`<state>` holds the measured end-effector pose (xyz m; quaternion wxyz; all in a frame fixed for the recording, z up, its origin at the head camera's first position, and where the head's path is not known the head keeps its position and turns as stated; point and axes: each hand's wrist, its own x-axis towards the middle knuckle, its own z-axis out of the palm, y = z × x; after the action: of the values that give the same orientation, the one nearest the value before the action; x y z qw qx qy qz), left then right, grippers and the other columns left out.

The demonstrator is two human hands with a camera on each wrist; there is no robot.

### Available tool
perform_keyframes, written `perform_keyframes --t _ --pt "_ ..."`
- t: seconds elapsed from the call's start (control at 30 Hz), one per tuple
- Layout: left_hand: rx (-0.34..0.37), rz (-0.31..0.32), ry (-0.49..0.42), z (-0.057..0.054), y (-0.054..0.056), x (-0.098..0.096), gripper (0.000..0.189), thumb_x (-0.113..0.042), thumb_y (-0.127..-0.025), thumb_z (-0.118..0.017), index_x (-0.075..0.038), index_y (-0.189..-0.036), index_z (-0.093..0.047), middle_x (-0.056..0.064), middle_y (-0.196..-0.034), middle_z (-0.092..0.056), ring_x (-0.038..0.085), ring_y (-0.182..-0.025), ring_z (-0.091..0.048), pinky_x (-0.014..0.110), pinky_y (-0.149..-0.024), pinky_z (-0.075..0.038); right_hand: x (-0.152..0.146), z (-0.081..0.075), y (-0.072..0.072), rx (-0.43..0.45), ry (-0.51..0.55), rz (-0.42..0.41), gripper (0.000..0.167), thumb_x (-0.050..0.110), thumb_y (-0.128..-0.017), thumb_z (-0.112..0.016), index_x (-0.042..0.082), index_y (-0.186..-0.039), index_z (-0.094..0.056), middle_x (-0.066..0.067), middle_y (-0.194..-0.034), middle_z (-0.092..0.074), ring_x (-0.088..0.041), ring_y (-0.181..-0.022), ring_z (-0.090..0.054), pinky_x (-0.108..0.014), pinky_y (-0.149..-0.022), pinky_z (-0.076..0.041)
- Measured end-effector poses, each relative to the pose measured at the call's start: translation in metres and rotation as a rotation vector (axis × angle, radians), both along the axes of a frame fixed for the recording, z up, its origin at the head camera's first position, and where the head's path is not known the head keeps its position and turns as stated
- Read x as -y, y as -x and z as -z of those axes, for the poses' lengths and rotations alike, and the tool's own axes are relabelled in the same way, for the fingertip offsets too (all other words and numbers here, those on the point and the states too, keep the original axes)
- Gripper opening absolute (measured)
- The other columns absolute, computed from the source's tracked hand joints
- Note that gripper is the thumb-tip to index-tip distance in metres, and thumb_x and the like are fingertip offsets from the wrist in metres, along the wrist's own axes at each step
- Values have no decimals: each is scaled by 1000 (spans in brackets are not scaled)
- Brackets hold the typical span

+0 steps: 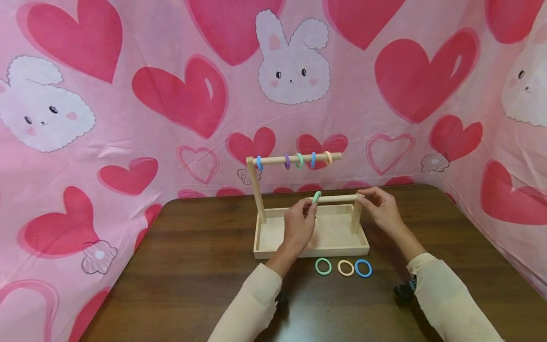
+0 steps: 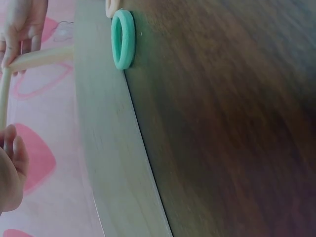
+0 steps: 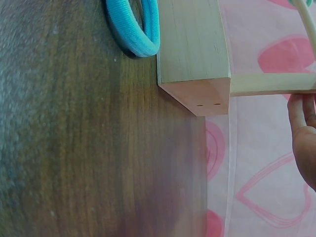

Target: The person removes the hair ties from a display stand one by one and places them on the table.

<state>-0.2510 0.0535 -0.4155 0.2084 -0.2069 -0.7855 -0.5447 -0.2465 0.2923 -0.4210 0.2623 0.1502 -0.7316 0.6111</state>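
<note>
Rack (image 1: 325, 252) on desk (image 1: 201, 256) | left hand (image 1: 299, 222): fingers pinching green ring (image 1: 316, 196) by rim, at left end of lower rod (image 1: 337, 198), threaded or not unclear | ring probably light, soft, springy; best held at edge, hole clear | right hand (image 1: 383, 211): fingers pinching rod's right end

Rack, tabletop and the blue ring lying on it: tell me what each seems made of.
Rack: apparently wood, pale and matte, judging by faint grain on the tray wall.
Tabletop: dark brown, slight sheen, streaked grain; wood or laminate, unclear.
Blue ring: probably fabric, matte, from its fine ribbed texture.
</note>
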Motion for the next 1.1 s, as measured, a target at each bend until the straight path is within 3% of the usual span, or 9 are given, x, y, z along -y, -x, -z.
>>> perform_keyframes --t 0.83,1.1 --pt "171 -39 -154 -1 -6 25 12 -9 -97 -65 2 -99 -71 18 -84 -73 15 -68 -70 18 -62 -54 0 0 -1 -8 -20 9 20 -15 -91 -63 -24 -109 -57 25 -89 -70 8 -76 -62 -9 -66 -51" --pt "240 -5 -247 0 -10 33 14 -8 -97 -66 5 -98 -69 24 -83 -72 28 -71 -73 14 -59 -52 1 0 -1 -21 -9 0 21 -17 -90 -62 -25 -108 -57 25 -91 -71 9 -77 -62 -8 -66 -51"
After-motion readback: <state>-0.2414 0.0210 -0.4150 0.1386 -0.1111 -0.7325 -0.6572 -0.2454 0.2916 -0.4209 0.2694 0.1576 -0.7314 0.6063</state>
